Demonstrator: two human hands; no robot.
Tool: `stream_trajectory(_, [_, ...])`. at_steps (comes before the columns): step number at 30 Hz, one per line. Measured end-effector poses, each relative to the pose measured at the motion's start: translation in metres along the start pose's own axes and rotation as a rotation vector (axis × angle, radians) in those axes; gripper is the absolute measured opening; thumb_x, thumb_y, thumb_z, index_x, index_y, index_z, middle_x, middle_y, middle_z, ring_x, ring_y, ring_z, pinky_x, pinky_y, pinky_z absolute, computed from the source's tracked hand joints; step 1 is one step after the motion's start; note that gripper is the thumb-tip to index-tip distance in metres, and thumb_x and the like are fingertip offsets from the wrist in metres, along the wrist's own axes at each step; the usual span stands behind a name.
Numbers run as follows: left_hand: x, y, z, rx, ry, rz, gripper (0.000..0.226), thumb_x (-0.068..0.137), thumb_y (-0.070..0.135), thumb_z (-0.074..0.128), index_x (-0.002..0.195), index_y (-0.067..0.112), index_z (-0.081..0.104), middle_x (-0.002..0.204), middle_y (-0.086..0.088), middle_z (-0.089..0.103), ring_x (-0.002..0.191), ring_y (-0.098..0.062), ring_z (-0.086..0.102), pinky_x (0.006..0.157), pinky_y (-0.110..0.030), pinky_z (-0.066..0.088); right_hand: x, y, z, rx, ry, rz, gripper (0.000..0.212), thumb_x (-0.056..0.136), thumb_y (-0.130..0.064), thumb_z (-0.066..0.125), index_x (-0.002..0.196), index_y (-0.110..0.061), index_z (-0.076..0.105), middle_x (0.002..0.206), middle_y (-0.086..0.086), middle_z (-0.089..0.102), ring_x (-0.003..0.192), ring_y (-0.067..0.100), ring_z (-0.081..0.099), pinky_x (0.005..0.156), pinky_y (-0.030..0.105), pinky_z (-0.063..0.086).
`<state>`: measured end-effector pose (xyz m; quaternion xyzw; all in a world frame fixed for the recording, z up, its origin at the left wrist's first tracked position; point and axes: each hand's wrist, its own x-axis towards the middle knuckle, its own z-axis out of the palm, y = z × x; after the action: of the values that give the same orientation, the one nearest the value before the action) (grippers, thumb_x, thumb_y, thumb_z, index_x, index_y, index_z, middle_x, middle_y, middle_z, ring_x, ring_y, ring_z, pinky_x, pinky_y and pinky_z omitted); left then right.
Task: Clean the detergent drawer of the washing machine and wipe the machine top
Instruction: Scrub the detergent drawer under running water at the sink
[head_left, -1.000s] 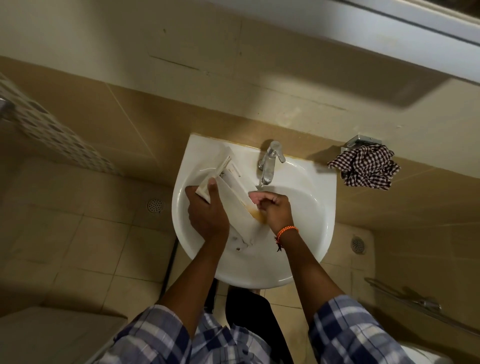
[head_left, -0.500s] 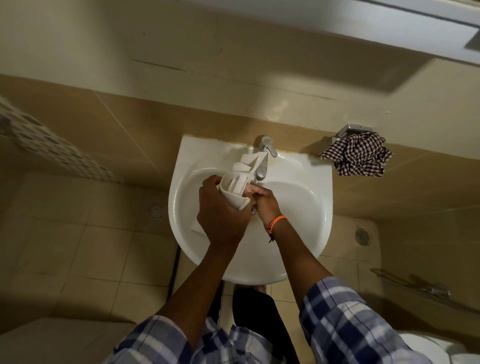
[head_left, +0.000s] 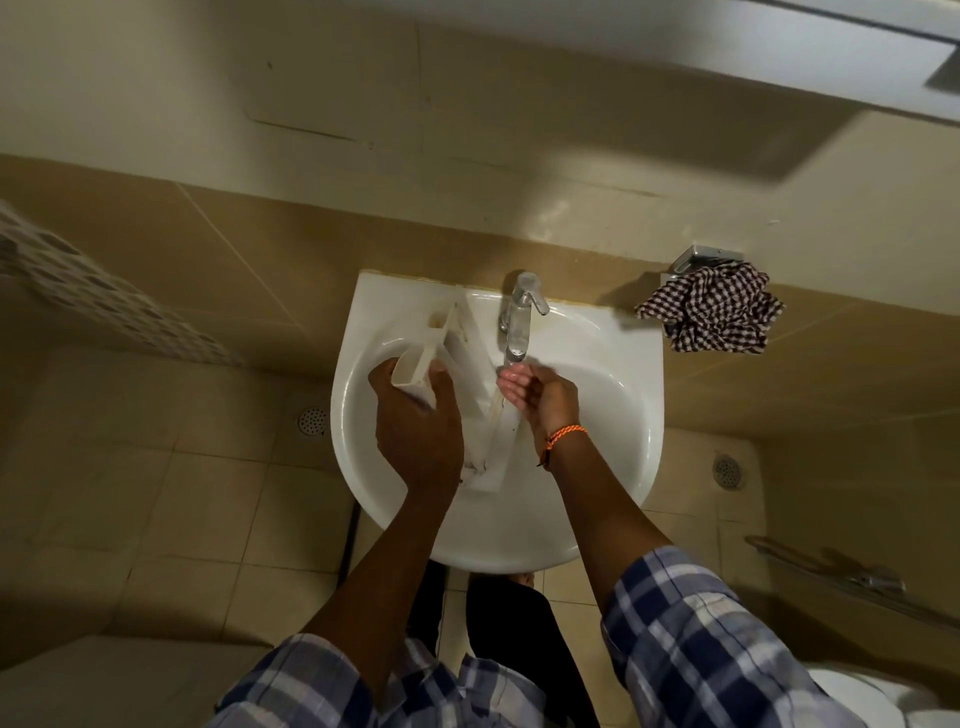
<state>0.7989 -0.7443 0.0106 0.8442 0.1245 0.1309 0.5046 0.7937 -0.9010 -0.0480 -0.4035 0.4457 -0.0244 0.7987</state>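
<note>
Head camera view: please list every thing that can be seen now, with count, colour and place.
detergent drawer: 1, white, slanted inside the sink, left of the tap
sink: 1, white, on the tiled wall, centre of view
tap: 1, silver, at the back rim of the sink, water running
checked cloth: 1, dark and white, bunched on a metal holder right of the sink
floor drains: 2, metal, one on each side of the sink
toilet: 1, white, bottom right corner, partly cut off
wristband: 1, orange, on the right wrist
sleeves: 2, blue and white plaid, bottom
left hand: grips the drawer
right hand: open, cupped under the tap's stream, beside the drawer
</note>
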Motion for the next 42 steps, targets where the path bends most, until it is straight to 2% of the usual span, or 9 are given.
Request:
stream_trajectory(3, [0.001,-0.007,-0.001,-0.041,0.031,-0.015,0.072,0.097,0.075,0.049,0.136,0.015,0.057,0.125,-0.001,0.073,0.113,-0.019,0.072,0.098,-0.036,0.062,0.012,0.001,0.003,0.001,0.051,0.025,0.032,0.102,-0.003,0.053,0.074,0.013,0.056,0.070,0.018,0.059,0.065,0.026,0.059,0.063,0.027,0.055])
stream_trajectory(7, [-0.002,-0.006,-0.008,-0.097,0.083,-0.024,0.070,0.098,0.069,0.055,0.135,0.010,0.057,0.123,-0.004,0.072,0.110,-0.019,0.072,0.092,-0.045,0.065,0.023,0.007,-0.001,-0.035,0.005,0.075,0.024,0.102,-0.013,0.055,0.081,-0.006,0.063,0.068,0.007,0.063,0.071,0.023,0.062,0.063,0.026,0.057])
stream_trajectory(11, [-0.005,0.001,-0.012,-0.106,0.111,-0.009,0.070,0.098,0.070,0.056,0.136,0.011,0.056,0.124,-0.004,0.071,0.109,-0.022,0.072,0.091,-0.044,0.065,0.025,0.007,0.004,-0.112,-0.096,0.026,0.012,0.081,-0.014,0.060,0.073,-0.008,0.055,0.062,0.000,0.052,0.057,0.014,0.049,0.053,0.020,0.040])
stream_trajectory(16, [-0.012,0.012,-0.014,-0.099,0.117,0.040,0.065,0.098,0.064,0.060,0.135,0.010,0.056,0.123,-0.006,0.072,0.109,-0.023,0.072,0.093,-0.039,0.065,0.021,0.025,-0.007,-0.606,0.255,-0.407,0.006,0.088,-0.009,0.080,0.090,-0.015,0.078,0.080,-0.006,0.072,0.074,0.015,0.066,0.080,0.033,0.058])
stream_trajectory(21, [-0.021,0.024,-0.019,-0.131,0.093,0.082,0.057,0.099,0.058,0.062,0.135,0.014,0.053,0.122,0.003,0.068,0.108,-0.003,0.066,0.096,-0.021,0.055,0.020,0.026,-0.018,-0.560,0.135,-0.166,0.017,0.097,-0.024,0.071,0.084,-0.014,0.071,0.080,0.008,0.071,0.077,0.029,0.068,0.080,0.045,0.062])
stream_trajectory(30, [-0.032,0.016,-0.024,-0.244,0.040,0.039,0.054,0.099,0.049,0.067,0.138,0.016,0.050,0.129,0.000,0.064,0.119,-0.015,0.064,0.100,-0.045,0.061,0.020,0.015,-0.015,-0.631,0.017,-0.193,0.025,0.103,-0.015,0.062,0.079,-0.013,0.057,0.082,0.012,0.060,0.078,0.025,0.059,0.071,0.039,0.057])
stream_trajectory(34, [-0.041,0.019,-0.031,-0.263,0.001,0.071,0.062,0.094,0.052,0.069,0.138,0.011,0.050,0.130,0.003,0.060,0.123,0.001,0.057,0.108,-0.026,0.053,0.021,0.017,-0.009,-0.637,0.023,-0.242,0.028,0.103,-0.015,0.061,0.085,0.006,0.059,0.079,0.012,0.058,0.074,0.023,0.054,0.067,0.036,0.051])
stream_trajectory(37, [-0.047,0.019,-0.036,-0.255,-0.081,0.202,0.064,0.090,0.043,0.074,0.132,0.000,0.052,0.130,-0.003,0.060,0.125,0.000,0.055,0.108,-0.017,0.045,0.016,0.010,-0.001,-0.544,0.030,-0.248,0.028,0.103,-0.008,0.059,0.075,-0.011,0.063,0.079,0.011,0.062,0.070,0.021,0.056,0.061,0.029,0.053])
stream_trajectory(42, [-0.057,0.008,-0.034,-0.250,-0.297,0.219,0.078,0.084,0.058,0.081,0.138,0.012,0.048,0.135,-0.001,0.061,0.126,-0.011,0.058,0.110,-0.016,0.043,0.018,-0.007,0.006,-0.430,0.045,-0.219,0.021,0.098,0.005,0.056,0.108,0.009,0.073,0.092,0.017,0.068,0.078,0.025,0.063,0.063,0.028,0.058])
